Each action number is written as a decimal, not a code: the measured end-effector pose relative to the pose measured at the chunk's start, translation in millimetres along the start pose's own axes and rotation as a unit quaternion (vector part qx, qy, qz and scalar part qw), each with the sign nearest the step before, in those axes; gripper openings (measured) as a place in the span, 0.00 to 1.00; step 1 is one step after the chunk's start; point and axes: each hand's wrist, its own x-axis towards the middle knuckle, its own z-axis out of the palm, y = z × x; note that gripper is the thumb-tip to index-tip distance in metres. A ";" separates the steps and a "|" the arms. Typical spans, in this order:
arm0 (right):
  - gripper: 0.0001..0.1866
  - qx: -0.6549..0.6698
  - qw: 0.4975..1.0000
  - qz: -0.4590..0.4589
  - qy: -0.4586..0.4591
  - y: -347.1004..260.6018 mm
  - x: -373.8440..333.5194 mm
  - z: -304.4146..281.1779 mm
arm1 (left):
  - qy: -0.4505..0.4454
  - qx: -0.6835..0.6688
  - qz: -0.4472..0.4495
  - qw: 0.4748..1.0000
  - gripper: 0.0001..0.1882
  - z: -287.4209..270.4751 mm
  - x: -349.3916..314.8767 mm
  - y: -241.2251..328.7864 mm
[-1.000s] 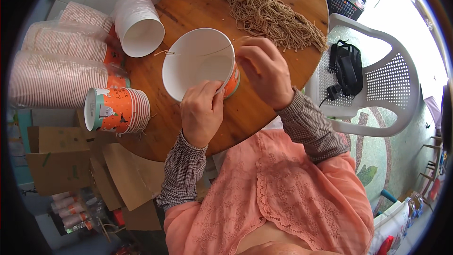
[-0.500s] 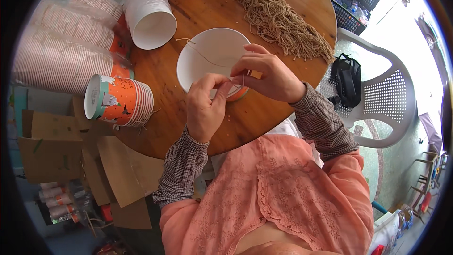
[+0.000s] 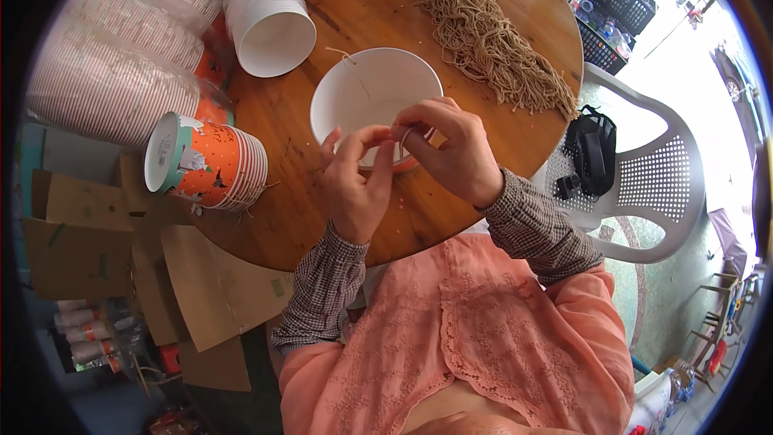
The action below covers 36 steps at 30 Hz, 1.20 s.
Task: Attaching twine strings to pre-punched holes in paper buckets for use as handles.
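A paper bucket (image 3: 354, 84) with a white inside and orange outside stands tilted before me on the wooden table. Tan cord (image 3: 341, 54) comes through its far-left rim and hangs down inside. Over the near rim, my left hand (image 3: 358, 185) pinches thumb and index finger together at a thin piece of cord. My right hand (image 3: 455, 145) is closed at the same spot, its fingertips touching the left ones and a small loop of cord showing between them. Fingers hide most of that cord. A bundle of loose tan cords (image 3: 499, 52) lies at the far right.
Stacked orange buckets (image 3: 205, 163) lie on their side at the left, beside plastic-wrapped bucket stacks (image 3: 113, 72). Another white bucket (image 3: 278, 44) lies behind. Cardboard boxes (image 3: 88, 225) sit below the table. A grey plastic chair (image 3: 660, 169) holding a black bag (image 3: 593, 149) stands right.
The view has shifted slightly. My right hand has drawn in closer to the left, its fingers more curled. My left fingers have spread a little behind the pinch.
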 end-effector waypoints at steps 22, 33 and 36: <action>0.08 -0.096 0.978 0.008 -0.183 -3.1 46.0 -27.0 | -0.203 -0.039 -0.007 0.978 0.06 -14.3 14.7 11.7; 0.17 -0.108 0.975 -0.174 -0.087 15.1 -20.4 -57.1 | -0.165 -0.064 -0.015 0.984 0.05 -10.4 14.8 9.4; 0.17 -0.135 0.973 -0.170 -0.077 23.0 -31.6 -46.6 | -0.164 -0.059 -0.015 0.985 0.06 -9.1 15.6 11.1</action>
